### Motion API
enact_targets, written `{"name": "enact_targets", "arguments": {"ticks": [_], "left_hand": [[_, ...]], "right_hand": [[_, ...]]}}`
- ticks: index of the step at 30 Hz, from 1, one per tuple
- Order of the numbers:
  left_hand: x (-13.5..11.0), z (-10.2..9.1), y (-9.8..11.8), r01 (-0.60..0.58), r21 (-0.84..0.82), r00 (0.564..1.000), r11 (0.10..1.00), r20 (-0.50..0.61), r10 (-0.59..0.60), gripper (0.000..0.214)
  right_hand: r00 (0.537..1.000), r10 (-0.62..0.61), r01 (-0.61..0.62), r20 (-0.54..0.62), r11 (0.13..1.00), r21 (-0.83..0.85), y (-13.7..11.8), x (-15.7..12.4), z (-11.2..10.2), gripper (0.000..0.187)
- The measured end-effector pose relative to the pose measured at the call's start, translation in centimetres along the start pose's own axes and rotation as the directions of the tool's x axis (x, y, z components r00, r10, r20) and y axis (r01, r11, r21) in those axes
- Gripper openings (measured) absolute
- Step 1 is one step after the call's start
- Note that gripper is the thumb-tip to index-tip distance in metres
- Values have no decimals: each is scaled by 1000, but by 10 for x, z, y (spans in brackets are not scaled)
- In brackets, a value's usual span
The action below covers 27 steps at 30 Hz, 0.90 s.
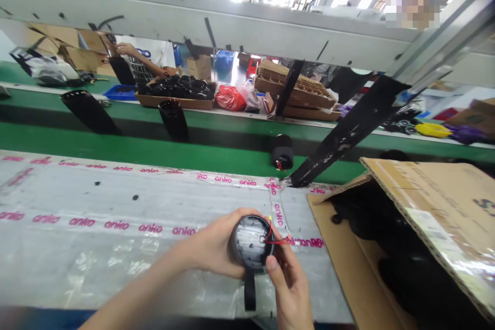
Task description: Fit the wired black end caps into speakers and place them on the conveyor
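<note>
Above the taped table top, both hands hold a black cylindrical speaker housing [253, 242] with one round end facing me. Red and yellow wires come out of that end toward the right, and a short black strap hangs from its near side. My left hand [216, 245] wraps round the housing's left side. On the right side, my right hand [288, 273] grips it with the thumb at the rim and the fingers behind, close by the wires. The underside of the housing is hidden.
An open cardboard box [425, 206] holding black parts stands at the right. Beyond the table, a green conveyor belt [232, 154] carries several black cylinders. A slanted black post [344, 134] rises at the table's far edge. Across the belt, a co-worker's hand [129, 50] is near another cylinder.
</note>
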<state>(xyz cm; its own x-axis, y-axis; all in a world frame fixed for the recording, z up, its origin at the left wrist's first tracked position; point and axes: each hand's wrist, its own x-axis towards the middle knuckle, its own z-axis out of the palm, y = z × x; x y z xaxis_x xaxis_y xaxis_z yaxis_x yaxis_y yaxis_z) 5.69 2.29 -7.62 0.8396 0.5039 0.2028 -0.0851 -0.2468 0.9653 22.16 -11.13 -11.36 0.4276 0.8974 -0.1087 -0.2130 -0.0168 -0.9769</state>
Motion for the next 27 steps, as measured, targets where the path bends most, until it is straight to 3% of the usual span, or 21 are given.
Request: {"name": "enact_targets", "arguments": {"ticks": [4, 7, 9, 11, 14, 17, 20, 23, 25, 27], "left_hand": [[-4, 3, -11, 42, -24, 997, 999, -61, -43, 98], [-5, -6, -4, 39, -173, 998, 984, 57, -29, 102], [-5, -5, 2, 83, -325, 994, 942, 97, -54, 89], [-4, 4, 5, 103, -374, 991, 922, -38, -126, 66], [-3, 28, 0, 51, -264, 926, 963, -350, -145, 57], [-1, 42, -6, 26, -178, 897, 984, -430, -101, 57], [-3, 37, -4, 48, -175, 915, 983, -387, -114, 57], [-12, 13, 1, 136, -224, 956, 965, -226, -187, 62], [-22, -6, -1, 190, -217, 975, 958, -69, -209, 84], [-32, -18, -13, 227, -146, 974, 963, 30, -225, 126]], "right_hand": [[1000, -15, 15, 10, 1000, -23, 6, 3, -4, 58], [1000, -14, 14, 24, 999, -37, 10, 5, -7, 60], [999, -13, 15, 40, 999, -40, 12, 6, -8, 62], [998, -25, 28, 55, 999, -44, 16, 6, -10, 63], [996, -67, 72, 66, 994, -78, 21, 4, -11, 62], [992, -112, 119, 53, 982, -148, 26, 2, -10, 60], [986, -159, 164, 40, 971, -173, 28, 1, -7, 56], [979, -190, 198, 66, 968, -150, 27, 5, -8, 56], [972, -200, 214, 121, 970, -119, 26, 13, -15, 56], [967, -192, 203, 167, 978, -50, 25, 23, -27, 57]]}}
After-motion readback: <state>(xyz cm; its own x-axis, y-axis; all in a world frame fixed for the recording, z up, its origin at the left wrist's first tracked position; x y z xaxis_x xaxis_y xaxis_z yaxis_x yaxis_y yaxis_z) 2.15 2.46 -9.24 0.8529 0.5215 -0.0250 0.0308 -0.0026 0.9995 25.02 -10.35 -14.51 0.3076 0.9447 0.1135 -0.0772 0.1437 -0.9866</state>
